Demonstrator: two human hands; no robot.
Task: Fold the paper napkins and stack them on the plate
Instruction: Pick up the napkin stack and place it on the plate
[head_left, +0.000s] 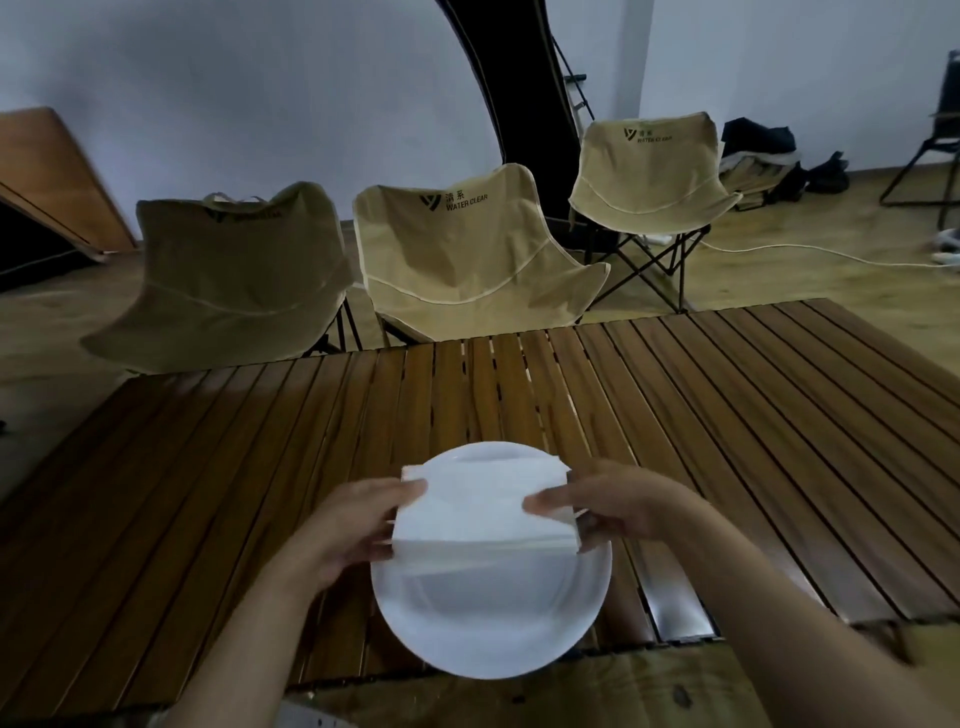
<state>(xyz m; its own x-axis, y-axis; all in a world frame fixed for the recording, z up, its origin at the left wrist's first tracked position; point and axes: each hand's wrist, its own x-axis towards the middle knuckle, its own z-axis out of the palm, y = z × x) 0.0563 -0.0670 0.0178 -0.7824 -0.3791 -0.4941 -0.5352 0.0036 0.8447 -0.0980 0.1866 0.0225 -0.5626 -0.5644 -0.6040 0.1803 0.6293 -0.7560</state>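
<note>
Currently the folded napkin (483, 512) sits over the far half of the white plate (488, 618), held at both short edges. Left hand (348, 525) pinches the left edge, thumb on top, fingers curled underneath. Right hand (605, 506) pinches the right edge the same way. Can't tell if the napkin already rests on the plate or hangs just above it; it looks like several layers thick. My read: placing step, fold done. Next move calls for lowering it flat, centring it inside the rim, then letting go with both hands together so the layers don't spring open. Plate sits at the near edge of the slatted wooden surface (727, 415); 3 beige camp chairs (467, 260) stand beyond.
</note>
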